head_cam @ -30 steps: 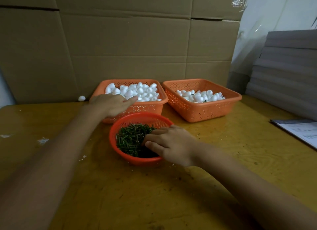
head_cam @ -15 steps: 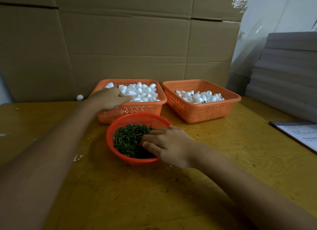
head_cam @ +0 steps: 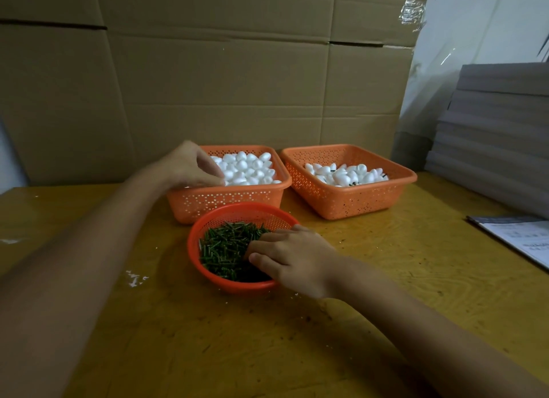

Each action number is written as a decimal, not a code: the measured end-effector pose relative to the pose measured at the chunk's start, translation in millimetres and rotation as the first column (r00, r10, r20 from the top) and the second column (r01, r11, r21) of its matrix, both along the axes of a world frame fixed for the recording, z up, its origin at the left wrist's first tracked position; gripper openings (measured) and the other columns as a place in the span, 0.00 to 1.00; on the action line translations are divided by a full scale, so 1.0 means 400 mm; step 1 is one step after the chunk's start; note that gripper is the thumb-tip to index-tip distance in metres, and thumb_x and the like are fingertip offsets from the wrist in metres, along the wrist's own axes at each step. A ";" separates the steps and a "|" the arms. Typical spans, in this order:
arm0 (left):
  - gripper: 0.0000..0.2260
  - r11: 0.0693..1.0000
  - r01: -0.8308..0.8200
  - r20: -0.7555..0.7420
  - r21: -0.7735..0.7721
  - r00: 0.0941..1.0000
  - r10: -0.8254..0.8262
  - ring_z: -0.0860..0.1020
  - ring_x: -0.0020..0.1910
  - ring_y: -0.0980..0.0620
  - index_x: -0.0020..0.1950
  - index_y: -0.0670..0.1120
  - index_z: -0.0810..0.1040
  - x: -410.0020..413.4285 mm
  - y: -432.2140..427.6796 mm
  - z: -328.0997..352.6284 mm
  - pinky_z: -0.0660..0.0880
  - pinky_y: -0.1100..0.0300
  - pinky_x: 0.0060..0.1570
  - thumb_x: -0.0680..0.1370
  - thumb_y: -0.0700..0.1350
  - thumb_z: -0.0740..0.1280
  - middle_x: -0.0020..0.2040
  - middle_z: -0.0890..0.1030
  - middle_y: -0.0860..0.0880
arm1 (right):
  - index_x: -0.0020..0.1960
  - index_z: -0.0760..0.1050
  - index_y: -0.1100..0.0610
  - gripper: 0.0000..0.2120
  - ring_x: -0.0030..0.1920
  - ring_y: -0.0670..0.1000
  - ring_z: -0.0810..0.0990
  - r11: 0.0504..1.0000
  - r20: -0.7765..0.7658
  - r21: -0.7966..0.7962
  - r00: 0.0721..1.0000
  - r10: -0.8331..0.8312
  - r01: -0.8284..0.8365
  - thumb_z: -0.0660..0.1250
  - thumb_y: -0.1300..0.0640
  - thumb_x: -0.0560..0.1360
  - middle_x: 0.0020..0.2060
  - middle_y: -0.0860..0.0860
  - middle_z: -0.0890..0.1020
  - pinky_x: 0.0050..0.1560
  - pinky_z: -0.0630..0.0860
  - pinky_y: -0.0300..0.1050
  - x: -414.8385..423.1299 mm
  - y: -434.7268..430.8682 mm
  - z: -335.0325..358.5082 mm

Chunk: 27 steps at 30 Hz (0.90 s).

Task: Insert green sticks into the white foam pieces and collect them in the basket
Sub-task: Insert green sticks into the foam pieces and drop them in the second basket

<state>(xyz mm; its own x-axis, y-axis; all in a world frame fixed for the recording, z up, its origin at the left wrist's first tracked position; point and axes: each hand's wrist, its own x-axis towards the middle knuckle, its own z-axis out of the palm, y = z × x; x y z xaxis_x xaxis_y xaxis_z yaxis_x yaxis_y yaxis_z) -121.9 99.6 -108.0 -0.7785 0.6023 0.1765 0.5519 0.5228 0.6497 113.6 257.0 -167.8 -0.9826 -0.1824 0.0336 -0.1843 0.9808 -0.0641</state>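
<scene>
Head view: nearest, at lower centre of the frame, the right hand (head_cam: 292, 258) reaches into the round red perforated plastic basket (head_cam: 193, 249) on the yellow wooden counter (head_cam: 356, 308). Its fingers (head_cam: 267, 244) curl down among the heap of short green sticks (head_cam: 228, 246); the tips are buried, so I cannot tell whether they pinch a stick. The step in hand looks like fetching one stick and one foam piece together. To do it well, I judge, the right fingers should tease a single stick out of the tangle by one end, leaving the other end bare for pushing in, and should not lean on the light basket's rim. Just behind, left of centre, the left hand (head_cam: 187, 166) hangs over the near left corner of the left rectangular orange perforated plastic basket (head_cam: 225, 200). Thumb and fingers (head_cam: 209, 167) are drawn together above the plain white egg-shaped foam pieces (head_cam: 246, 167) that fill it to the rim. No piece shows between them, so its grip cannot be told. A light touch seems wise, since foam probably dents; white crumbs (head_cam: 135, 279) lie on the counter at lower left. Right of centre, a second rectangular orange basket (head_cam: 350, 201) holds a shallower layer of finished foam pieces (head_cam: 344, 173), a few showing dark stick ends: apparently the collecting basket. Brown cardboard sheets (head_cam: 208, 86) stand behind.
</scene>
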 end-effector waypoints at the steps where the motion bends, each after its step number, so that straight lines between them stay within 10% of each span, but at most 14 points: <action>1: 0.11 0.993 0.002 0.010 0.121 1.000 -0.003 0.84 0.51 0.53 0.50 0.44 0.88 0.012 0.000 0.002 0.78 0.61 0.51 0.70 0.37 0.82 0.49 0.87 0.48 | 0.67 0.74 0.47 0.19 0.60 0.50 0.77 1.000 -0.003 0.001 1.000 0.002 -0.002 0.47 0.44 0.88 0.57 0.47 0.79 0.61 0.66 0.53 -0.001 0.002 0.000; 9: 0.21 0.812 0.184 0.016 0.553 0.973 -0.232 0.85 0.45 0.52 0.55 0.47 0.83 0.247 -0.024 0.011 0.85 0.58 0.42 0.67 0.31 0.81 0.47 0.87 0.46 | 0.69 0.74 0.47 0.20 0.62 0.50 0.77 1.000 -0.006 0.006 1.000 0.012 -0.012 0.47 0.43 0.88 0.60 0.47 0.80 0.62 0.67 0.53 -0.001 0.003 0.001; 19: 0.11 0.769 0.116 0.023 0.629 0.986 -0.167 0.87 0.50 0.53 0.45 0.44 0.87 0.387 -0.087 -0.162 0.83 0.62 0.50 0.64 0.41 0.82 0.50 0.88 0.51 | 0.71 0.73 0.47 0.20 0.58 0.50 0.77 1.000 -0.026 0.000 1.000 0.013 -0.013 0.49 0.44 0.88 0.57 0.47 0.80 0.55 0.64 0.50 0.000 -0.001 0.000; 27: 0.24 0.724 0.146 0.014 0.674 0.977 -0.211 0.88 0.51 0.49 0.58 0.50 0.81 0.394 -0.107 -0.174 0.84 0.59 0.50 0.65 0.42 0.82 0.51 0.89 0.48 | 0.67 0.75 0.48 0.20 0.57 0.50 0.78 1.000 -0.001 0.002 1.000 0.004 -0.004 0.48 0.44 0.88 0.55 0.48 0.80 0.60 0.68 0.55 0.000 -0.003 0.006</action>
